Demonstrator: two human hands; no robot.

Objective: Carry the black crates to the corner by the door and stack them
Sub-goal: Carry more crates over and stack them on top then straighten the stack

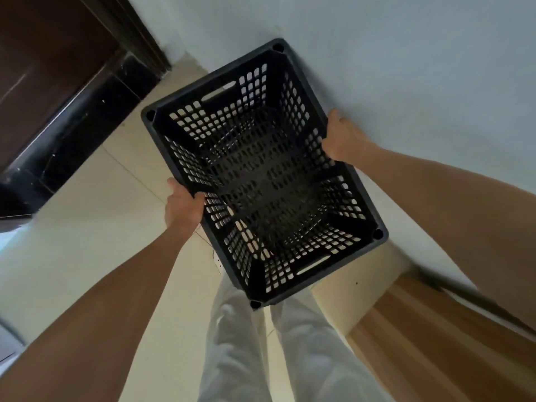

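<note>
1. We see one black crate (269, 181) from above, its open top facing us and nothing inside it.
2. Its walls and base are open lattice, and pale patches show through the holes.
3. The crate sits at a slant in the view. One short end points up towards the far corner, and the other is nearest the body.
4. The left hand (183, 210) grips one long rim. Its thumb is hooked over the top edge and its fingers are curled down the outer side, out of sight.
5. The right hand (346, 139) grips the opposite long rim, the one beside the wall (420, 59), with its fingers wrapped round the edge.
6. Both arms reach out from the bottom of the view, one to each side of the crate.
7. The crate's nearest corner overlaps the person's pale trousers (240, 352), so it is in front of the legs.
8. We cannot tell whether its base touches the floor (95, 233) or is held clear of it.
9. The floor is cream tile and the wall is plain white. Their meeting line is hidden behind the crate.
10. A dark brown door (43, 59) fills the upper left, with a glossy dark strip (75, 132) along its foot.
11. The crate's far short end is near the corner where the door frame meets the wall.
12. A light wooden panel (429, 343) lies at the lower right, against the wall and just beside the trousers.
</note>
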